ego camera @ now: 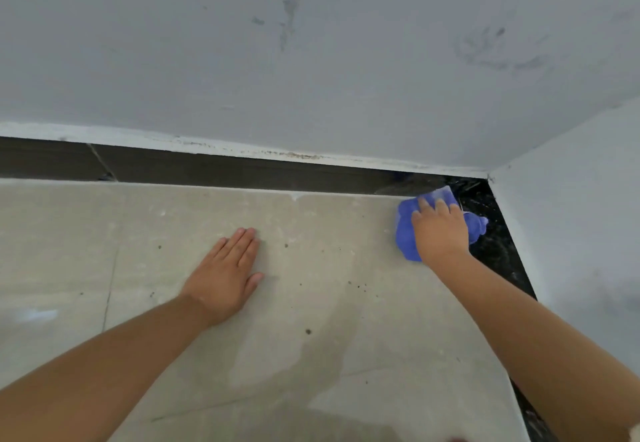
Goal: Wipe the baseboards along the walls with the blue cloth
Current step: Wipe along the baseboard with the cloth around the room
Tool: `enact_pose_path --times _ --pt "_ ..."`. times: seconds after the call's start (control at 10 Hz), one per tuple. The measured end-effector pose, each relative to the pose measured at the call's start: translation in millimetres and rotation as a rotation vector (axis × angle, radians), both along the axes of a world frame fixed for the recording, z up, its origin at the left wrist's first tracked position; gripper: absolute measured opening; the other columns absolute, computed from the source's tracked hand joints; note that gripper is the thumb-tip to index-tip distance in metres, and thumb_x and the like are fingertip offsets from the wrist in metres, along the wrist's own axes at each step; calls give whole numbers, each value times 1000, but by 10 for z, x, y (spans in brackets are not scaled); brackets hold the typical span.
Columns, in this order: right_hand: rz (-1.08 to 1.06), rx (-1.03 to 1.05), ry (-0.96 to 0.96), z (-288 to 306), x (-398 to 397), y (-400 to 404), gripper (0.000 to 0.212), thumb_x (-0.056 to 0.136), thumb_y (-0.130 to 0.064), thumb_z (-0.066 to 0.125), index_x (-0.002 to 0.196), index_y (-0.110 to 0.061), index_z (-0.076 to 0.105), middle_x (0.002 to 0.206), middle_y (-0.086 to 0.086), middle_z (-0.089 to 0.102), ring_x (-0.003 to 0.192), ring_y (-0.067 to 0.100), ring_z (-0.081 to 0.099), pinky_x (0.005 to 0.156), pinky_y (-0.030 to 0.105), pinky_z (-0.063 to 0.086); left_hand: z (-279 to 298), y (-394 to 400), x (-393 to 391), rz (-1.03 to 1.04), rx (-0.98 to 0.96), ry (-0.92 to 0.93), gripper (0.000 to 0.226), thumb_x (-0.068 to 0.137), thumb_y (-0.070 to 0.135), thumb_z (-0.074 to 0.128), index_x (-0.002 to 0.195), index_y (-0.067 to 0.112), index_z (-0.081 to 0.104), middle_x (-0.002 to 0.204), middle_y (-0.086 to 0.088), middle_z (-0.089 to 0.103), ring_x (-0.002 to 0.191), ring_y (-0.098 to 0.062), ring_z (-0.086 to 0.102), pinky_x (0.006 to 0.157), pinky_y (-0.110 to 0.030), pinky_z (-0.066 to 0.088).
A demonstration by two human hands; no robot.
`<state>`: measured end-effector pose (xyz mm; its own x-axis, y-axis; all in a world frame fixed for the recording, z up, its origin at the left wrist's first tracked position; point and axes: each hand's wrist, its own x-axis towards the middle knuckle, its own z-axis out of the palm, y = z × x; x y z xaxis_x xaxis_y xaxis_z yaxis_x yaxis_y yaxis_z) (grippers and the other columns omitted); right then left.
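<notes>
Head view of a room corner. My right hand (pixel 440 230) lay on the bunched blue cloth (pixel 406 234), fingers curled over its far edge and pressing it down where the pale floor tile (pixel 311 268) met the dark baseboard (pixel 242 171) of the far wall, just short of the corner. My left hand (pixel 227 273) rested flat on the tile, fingers straight and together, holding nothing and apparently serving as a brace; the two hands were well apart. The baseboard ran as a long dark strip from left to right beneath the grey wall (pixel 311 61), then turned at the corner and continued toward me along the right-hand wall (pixel 571 216) as a glossy black, streaked strip. The cloth therefore sat at the right end of the far strip, with its long axis stretching away to the left, past the left hand. I judged the right hand the nearer and better placed to draw the cloth along either run.
</notes>
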<state>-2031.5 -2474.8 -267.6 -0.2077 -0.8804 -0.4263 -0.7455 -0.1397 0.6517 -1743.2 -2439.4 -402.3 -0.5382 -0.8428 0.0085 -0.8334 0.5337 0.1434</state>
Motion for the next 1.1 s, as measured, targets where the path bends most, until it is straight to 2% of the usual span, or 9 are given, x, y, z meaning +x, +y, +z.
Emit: enact_pose_path --times 0.1,0.2,0.3,0.4,0.6,0.7,0.8,0.9,1.1 --pt "149 66 -19 43 -80 121 50 99 -18 43 147 -13 28 158 5 13 145 25 12 113 36 18 106 -7 -11 -2 38 -27 87 99 43 -5 109 -9 64 118 -22 61 105 -33 62 98 -34 36" --pt "351 95 -18 23 -86 164 42 98 -12 40 140 -9 39 151 8 27 138 27 24 108 36 24 252 -3 -24 -8 68 25 104 86 58 -22 130 -8 45 139 -20 37 128 -33 41 108 -36 26" --pt "549 85 7 -85 20 141 34 94 -15 48 126 -8 57 137 8 45 127 23 39 101 33 33 401 29 -146 -23 211 -75 92 96 48 -9 115 -12 59 124 -26 56 112 -39 57 102 -30 22" --pt "746 9 39 -137 168 -11 29 88 -23 56 112 -12 67 129 8 54 123 19 45 96 30 38 549 33 -352 24 149 -54 94 94 48 -15 122 -10 53 133 -23 48 122 -33 47 101 -28 18" --pt "858 58 200 -307 -25 -273 33 97 -14 39 124 -8 58 133 19 47 130 29 32 98 33 34 677 9 -835 105 208 -114 119 58 61 -48 142 -3 7 148 -14 -5 132 -18 -6 110 -26 -9" --pt "763 90 159 -286 -285 -303 35 98 -12 37 128 -5 54 136 18 45 133 29 29 102 34 31 816 10 -1053 158 390 -205 118 46 62 -52 145 7 -16 143 -1 -30 137 -14 -24 106 -24 -18" --pt "537 118 102 -165 -579 -261 36 98 -11 37 130 -6 52 139 17 41 132 30 28 103 34 29 902 -41 -1225 212 434 -308 65 95 47 -8 147 7 -13 154 -7 -20 142 -17 -17 112 -27 -13" --pt "309 114 4 -31 -674 -213 36 95 -16 45 129 -13 53 140 12 40 130 27 31 103 34 29 1039 -122 -1332 211 494 -406 58 102 35 9 147 6 -13 155 -9 -19 142 -18 -17 114 -30 -11" --pt "318 27 -228 44 -580 -120 44 93 -10 47 136 -7 43 148 9 31 128 22 33 101 33 29 1071 -256 -1558 78 460 -458 58 102 35 9 147 6 -12 155 -9 -19 142 -20 -18 113 -31 -11"
